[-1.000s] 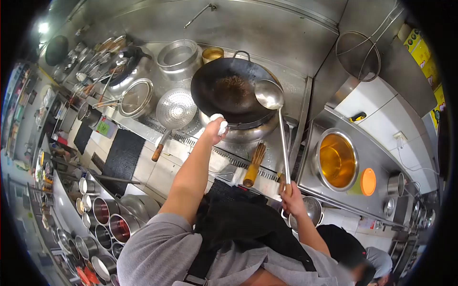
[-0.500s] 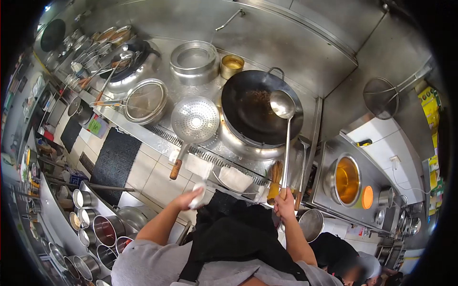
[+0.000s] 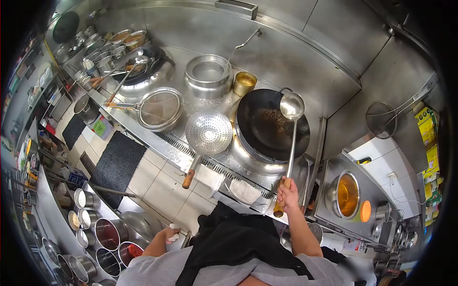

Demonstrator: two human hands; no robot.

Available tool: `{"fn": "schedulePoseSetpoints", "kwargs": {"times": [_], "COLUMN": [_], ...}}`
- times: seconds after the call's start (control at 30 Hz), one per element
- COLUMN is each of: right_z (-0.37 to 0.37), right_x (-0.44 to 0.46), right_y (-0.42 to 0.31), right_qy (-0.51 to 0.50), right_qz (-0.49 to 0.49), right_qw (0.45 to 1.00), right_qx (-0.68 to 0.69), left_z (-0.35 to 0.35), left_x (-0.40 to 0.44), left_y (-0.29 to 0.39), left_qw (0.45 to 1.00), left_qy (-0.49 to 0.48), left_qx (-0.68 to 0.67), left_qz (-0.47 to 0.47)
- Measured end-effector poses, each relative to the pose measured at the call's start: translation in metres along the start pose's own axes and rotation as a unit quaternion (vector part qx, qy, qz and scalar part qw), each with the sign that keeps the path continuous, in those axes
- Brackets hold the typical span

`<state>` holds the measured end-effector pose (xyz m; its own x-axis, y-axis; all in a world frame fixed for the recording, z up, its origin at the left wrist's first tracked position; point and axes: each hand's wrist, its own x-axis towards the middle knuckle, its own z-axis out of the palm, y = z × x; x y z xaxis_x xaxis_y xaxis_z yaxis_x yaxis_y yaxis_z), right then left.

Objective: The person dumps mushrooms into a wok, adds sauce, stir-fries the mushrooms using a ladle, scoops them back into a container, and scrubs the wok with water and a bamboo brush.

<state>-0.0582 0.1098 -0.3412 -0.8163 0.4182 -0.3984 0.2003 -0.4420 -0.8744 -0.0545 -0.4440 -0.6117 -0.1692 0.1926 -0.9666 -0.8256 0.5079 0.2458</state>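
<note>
My right hand (image 3: 287, 194) is closed around the wooden handle of a long metal ladle (image 3: 292, 106). Its round bowl is above the far right part of a black wok (image 3: 272, 126), which holds some small brown bits. A bamboo brush (image 3: 278, 209) stands just beside that hand, partly hidden by it. Low at my left side, my left hand (image 3: 164, 234) grips a crumpled white cloth (image 3: 174, 232). Left of the wok rests a perforated strainer (image 3: 209, 132) with its wooden handle toward me.
A round sieve (image 3: 161, 108), a metal pot (image 3: 208, 71) and a small golden container (image 3: 244, 83) stand on the range. A bowl of amber liquid (image 3: 347, 193) is at the right. Several containers (image 3: 111, 233) line the left counter. Another person (image 3: 355, 269) is partly visible at lower right.
My left hand has dropped back and to the left with the cloth. My right hand has lifted the ladle slightly toward the wok's far rim. The camera view has shifted.
</note>
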Motion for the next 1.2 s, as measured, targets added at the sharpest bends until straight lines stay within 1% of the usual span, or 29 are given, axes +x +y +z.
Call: {"fn": "schedulePoseSetpoints", "kwargs": {"times": [0.03, 0.07, 0.1, 0.17, 0.2, 0.27, 0.3, 0.37, 0.4, 0.43, 0.47, 0.5, 0.57, 0.63, 0.67, 0.7, 0.73, 0.77, 0.8, 0.83, 0.9, 0.93, 0.97, 1.0, 1.03, 1.1, 1.13, 1.17, 1.2], "right_z": [0.008, 0.012, 0.01, 0.004, -0.001, -0.015, -0.024, -0.04, -0.031, -0.018, 0.009, 0.026, 0.082, 0.146, 0.178, 0.208, 0.237, 0.268, 0.298, 0.327, 0.382, 0.402, 0.41, 0.417, 0.412, 0.405, 0.398, 0.385, 0.373], "right_x": [-0.002, -0.002, -0.005, -0.014, -0.019, -0.023, -0.013, 0.011, 0.024, 0.041, 0.054, 0.082, 0.136, 0.202, 0.241, 0.281, 0.332, 0.37, 0.409, 0.432, 0.48, 0.494, 0.492, 0.489, 0.47, 0.432, 0.428, 0.423, 0.416], "right_y": [-0.004, -0.007, -0.005, 0.003, 0.005, 0.001, -0.008, -0.029, -0.039, -0.057, -0.08, -0.09, -0.113, -0.132, -0.139, -0.137, -0.118, -0.105, -0.077, -0.058, -0.033, -0.044, -0.054, -0.065, -0.091, -0.1, -0.103, -0.107, -0.107], "right_qy": [0.004, 0.009, 0.01, -0.008, -0.008, 0.006, 0.002, -0.039, -0.046, -0.056, -0.055, -0.09, -0.129, -0.17, -0.186, -0.182, -0.164, -0.153, -0.113, -0.068, 0.0, -0.137, -0.228, -0.275, -0.226, -0.264, -0.267, -0.321, -0.369], "right_qz": [-0.008, -0.016, -0.014, -0.037, -0.039, -0.051, -0.051, -0.018, -0.023, -0.03, -0.021, -0.034, -0.039, -0.071, -0.063, -0.063, -0.098, -0.131, -0.18, -0.171, -0.206, 0.012, 0.092, 0.22, 0.282, 0.156, 0.153, 0.201, 0.248], "right_qw": [1.0, 1.0, 1.0, 0.999, 0.999, 0.996, 0.996, 0.992, 0.991, 0.989, 0.983, 0.982, 0.976, 0.962, 0.958, 0.956, 0.946, 0.896, 0.862, 0.834, 0.839, 0.964, 0.967, 0.875, 0.829, 0.858, 0.862, 0.814, 0.759], "right_qx": [0.005, 0.01, 0.011, 0.014, 0.014, -0.073, -0.074, -0.116, -0.124, -0.133, -0.171, -0.16, -0.169, -0.2, -0.21, -0.221, -0.261, -0.396, -0.461, -0.52, -0.503, -0.229, 0.068, 0.334, 0.427, 0.411, 0.403, 0.44, 0.475], "left_z": [-0.001, -0.001, -0.002, -0.01, -0.009, -0.001, 0.005, 0.018, 0.021, 0.024, 0.028, 0.036, 0.053, 0.067, 0.062, 0.064, 0.075, 0.077, 0.09, 0.096, 0.116, 0.122, 0.13, 0.14, 0.147, 0.152, 0.155, 0.145, 0.133], "left_x": [0.003, 0.006, 0.009, 0.026, 0.024, 0.018, 0.006, -0.016, -0.017, -0.016, -0.016, -0.019, -0.035, -0.057, -0.04, -0.043, -0.076, -0.073, -0.109, -0.109, -0.131, -0.141, -0.149, -0.156, -0.158, -0.163, -0.177, -0.158, -0.139], "left_y": [-0.002, -0.004, -0.002, 0.003, 0.012, 0.041, 0.061, 0.089, 0.096, 0.103, 0.107, 0.106, 0.105, 0.093, 0.069, 0.053, 0.056, 0.033, 0.038, 0.019, 0.002, 0.0, -0.003, -0.005, -0.005, 0.006, 0.028, 0.016, 0.01], "left_qw": [0.999, 0.997, 0.997, 0.993, 0.993, 0.995, 0.995, 0.997, 0.997, 0.996, 0.995, 0.994, 0.984, 0.983, 0.985, 0.98, 0.977, 0.972, 0.969, 0.957, 0.942, 0.94, 0.941, 0.942, 0.941, 0.927, 0.931, 0.94, 0.941], "left_qy": [0.0, 0.021, 0.021, -0.031, -0.03, 0.027, 0.028, 0.06, 0.064, 0.066, 0.07, 0.076, 0.124, 0.146, 0.149, 0.182, 0.199, 0.215, 0.215, 0.242, 0.269, 0.274, 0.287, 0.296, 0.295, 0.305, 0.297, 0.286, 0.268], "left_qx": [0.015, 0.048, 0.05, 0.103, 0.104, 0.093, 0.089, -0.005, -0.009, -0.009, -0.009, -0.017, -0.073, -0.057, -0.033, -0.01, -0.011, -0.059, -0.106, -0.153, -0.18, -0.185, -0.159, -0.133, -0.141, -0.147, -0.169, -0.146, -0.14], "left_qz": [-0.038, -0.048, -0.05, -0.056, -0.054, -0.019, -0.018, 0.041, 0.038, 0.057, 0.075, 0.073, 0.108, 0.099, 0.082, 0.079, 0.08, 0.076, 0.062, 0.043, 0.087, 0.081, 0.084, 0.088, 0.088, 0.163, 0.13, 0.115, 0.152]}}
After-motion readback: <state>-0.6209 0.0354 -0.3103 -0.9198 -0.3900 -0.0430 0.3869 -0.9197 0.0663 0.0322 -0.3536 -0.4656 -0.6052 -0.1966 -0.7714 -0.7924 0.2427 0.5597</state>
